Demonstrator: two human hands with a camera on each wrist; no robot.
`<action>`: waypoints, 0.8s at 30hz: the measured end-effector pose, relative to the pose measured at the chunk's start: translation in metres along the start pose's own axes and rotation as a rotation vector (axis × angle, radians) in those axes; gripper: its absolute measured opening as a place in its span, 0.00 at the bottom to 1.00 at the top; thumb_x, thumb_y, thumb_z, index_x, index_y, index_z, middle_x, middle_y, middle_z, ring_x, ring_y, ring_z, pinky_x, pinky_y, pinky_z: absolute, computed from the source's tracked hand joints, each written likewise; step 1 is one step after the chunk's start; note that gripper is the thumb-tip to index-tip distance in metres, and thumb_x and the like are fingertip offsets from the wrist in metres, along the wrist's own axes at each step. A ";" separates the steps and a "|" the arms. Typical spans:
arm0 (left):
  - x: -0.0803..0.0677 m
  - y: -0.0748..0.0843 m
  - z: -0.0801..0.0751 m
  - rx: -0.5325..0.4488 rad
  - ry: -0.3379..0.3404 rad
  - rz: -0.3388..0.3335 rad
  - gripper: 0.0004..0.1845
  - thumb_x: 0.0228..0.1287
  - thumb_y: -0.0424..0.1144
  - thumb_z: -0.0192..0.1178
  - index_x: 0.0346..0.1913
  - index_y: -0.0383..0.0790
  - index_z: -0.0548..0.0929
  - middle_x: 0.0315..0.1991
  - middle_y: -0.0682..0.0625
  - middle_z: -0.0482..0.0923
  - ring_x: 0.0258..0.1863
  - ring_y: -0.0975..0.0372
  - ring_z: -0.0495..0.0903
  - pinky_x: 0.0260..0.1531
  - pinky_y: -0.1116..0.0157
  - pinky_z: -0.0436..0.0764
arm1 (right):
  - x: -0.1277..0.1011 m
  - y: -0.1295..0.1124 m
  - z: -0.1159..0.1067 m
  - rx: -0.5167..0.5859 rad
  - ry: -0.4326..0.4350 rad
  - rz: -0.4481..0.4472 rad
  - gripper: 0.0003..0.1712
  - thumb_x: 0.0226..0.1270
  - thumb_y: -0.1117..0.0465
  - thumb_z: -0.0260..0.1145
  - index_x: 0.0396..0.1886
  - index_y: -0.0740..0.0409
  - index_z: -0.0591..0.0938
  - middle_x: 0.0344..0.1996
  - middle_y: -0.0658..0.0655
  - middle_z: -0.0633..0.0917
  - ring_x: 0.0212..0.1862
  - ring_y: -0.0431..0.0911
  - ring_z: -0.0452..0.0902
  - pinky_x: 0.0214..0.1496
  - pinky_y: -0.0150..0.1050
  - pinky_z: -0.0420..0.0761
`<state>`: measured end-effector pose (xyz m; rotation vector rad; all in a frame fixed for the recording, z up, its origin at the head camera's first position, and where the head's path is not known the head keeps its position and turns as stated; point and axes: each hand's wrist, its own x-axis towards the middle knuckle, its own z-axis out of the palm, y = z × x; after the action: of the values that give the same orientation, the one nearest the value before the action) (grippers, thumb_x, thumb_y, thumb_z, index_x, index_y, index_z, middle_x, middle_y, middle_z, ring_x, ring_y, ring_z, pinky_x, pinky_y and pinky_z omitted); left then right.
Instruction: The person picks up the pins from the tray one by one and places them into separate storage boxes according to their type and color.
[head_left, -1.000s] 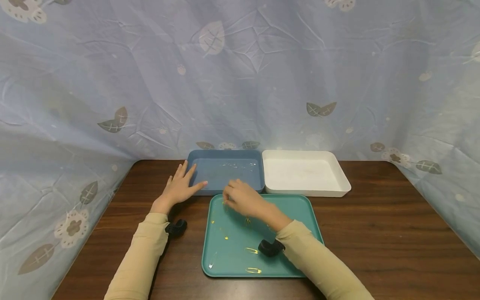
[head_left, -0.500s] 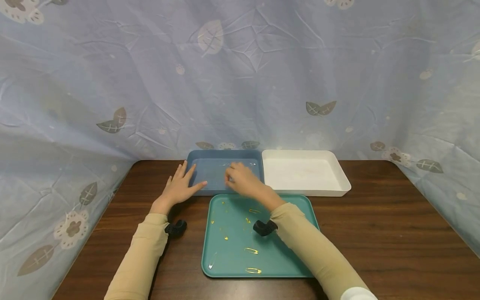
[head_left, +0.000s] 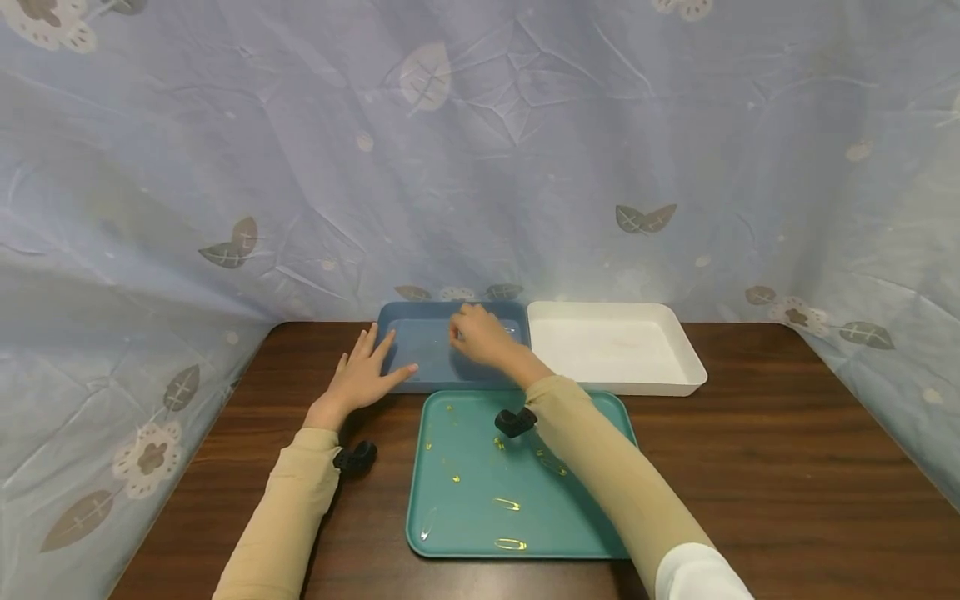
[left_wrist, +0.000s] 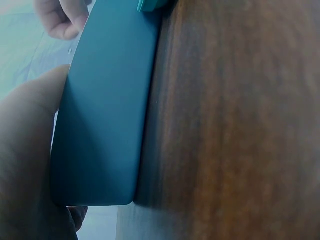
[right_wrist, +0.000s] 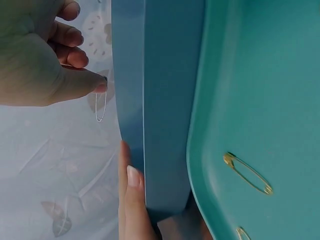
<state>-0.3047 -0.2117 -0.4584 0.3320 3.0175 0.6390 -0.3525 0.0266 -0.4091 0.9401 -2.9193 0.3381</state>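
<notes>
My right hand (head_left: 477,333) hovers over the blue tray (head_left: 420,367), and in the right wrist view its thumb and finger pinch a silver safety pin (right_wrist: 100,107) above the tray's wall (right_wrist: 165,90). My left hand (head_left: 363,372) lies flat on the table with straight fingers touching the blue tray's front left corner; its thumb (left_wrist: 27,150) presses against the tray wall (left_wrist: 105,130). In front lies the teal tray (head_left: 592,533) with several gold safety pins (head_left: 507,503) and a silver one (head_left: 426,523). One gold pin (right_wrist: 248,174) shows up close.
A white tray (head_left: 693,377) stands to the right of the blue one, both against the patterned cloth backdrop (head_left: 480,167). The dark wooden table (head_left: 765,467) extends bare to the right and left. Black wrist cameras (head_left: 355,457) sit on both forearms.
My right hand has left the teal tray and moved away from me over the blue tray, carrying the silver pin. The left hand has stayed put.
</notes>
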 end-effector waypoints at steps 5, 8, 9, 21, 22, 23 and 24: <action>0.001 0.001 -0.001 0.008 0.008 0.001 0.50 0.63 0.73 0.47 0.79 0.47 0.47 0.79 0.39 0.33 0.78 0.41 0.35 0.67 0.30 0.42 | 0.016 0.006 0.003 0.013 -0.011 0.021 0.05 0.69 0.59 0.64 0.37 0.55 0.82 0.40 0.55 0.79 0.43 0.49 0.75 0.44 0.43 0.78; 0.002 0.002 -0.001 0.016 0.005 0.002 0.50 0.63 0.73 0.47 0.79 0.47 0.47 0.79 0.39 0.34 0.78 0.41 0.35 0.67 0.30 0.42 | 0.023 0.010 0.004 0.042 -0.012 0.030 0.05 0.70 0.60 0.63 0.37 0.56 0.83 0.42 0.56 0.81 0.44 0.48 0.76 0.45 0.42 0.79; 0.003 0.001 0.000 0.018 0.004 0.004 0.50 0.63 0.73 0.47 0.79 0.47 0.47 0.79 0.39 0.33 0.78 0.40 0.35 0.67 0.30 0.42 | 0.026 0.010 0.005 0.048 -0.015 0.036 0.05 0.70 0.60 0.63 0.37 0.56 0.83 0.42 0.55 0.82 0.44 0.48 0.76 0.45 0.42 0.78; 0.000 0.000 0.000 0.016 0.004 -0.005 0.50 0.63 0.73 0.46 0.79 0.48 0.47 0.79 0.39 0.31 0.78 0.41 0.33 0.67 0.30 0.42 | 0.047 0.012 0.015 0.079 -0.080 0.097 0.07 0.71 0.60 0.59 0.36 0.57 0.82 0.41 0.55 0.81 0.43 0.47 0.74 0.46 0.43 0.77; 0.000 0.000 -0.001 0.017 0.003 -0.005 0.50 0.63 0.73 0.46 0.79 0.48 0.47 0.79 0.39 0.31 0.78 0.41 0.33 0.67 0.30 0.42 | 0.047 0.012 0.015 0.084 -0.084 0.102 0.07 0.71 0.60 0.60 0.36 0.57 0.82 0.41 0.55 0.81 0.43 0.47 0.74 0.47 0.43 0.77; 0.000 0.000 -0.001 0.017 0.001 -0.006 0.50 0.63 0.73 0.46 0.79 0.48 0.47 0.79 0.39 0.31 0.78 0.41 0.33 0.67 0.30 0.42 | 0.048 0.012 0.016 0.089 -0.086 0.106 0.07 0.71 0.59 0.60 0.36 0.57 0.82 0.41 0.55 0.81 0.43 0.46 0.74 0.47 0.43 0.77; -0.001 0.001 -0.001 0.018 0.000 -0.007 0.50 0.63 0.73 0.46 0.79 0.48 0.47 0.79 0.39 0.31 0.78 0.41 0.33 0.67 0.30 0.42 | 0.049 0.013 0.017 0.089 -0.085 0.107 0.07 0.71 0.59 0.61 0.36 0.57 0.82 0.41 0.55 0.81 0.43 0.46 0.74 0.47 0.43 0.77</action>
<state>-0.3039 -0.2119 -0.4569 0.3214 3.0242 0.6122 -0.3992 0.0053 -0.4220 0.8305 -3.0633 0.4480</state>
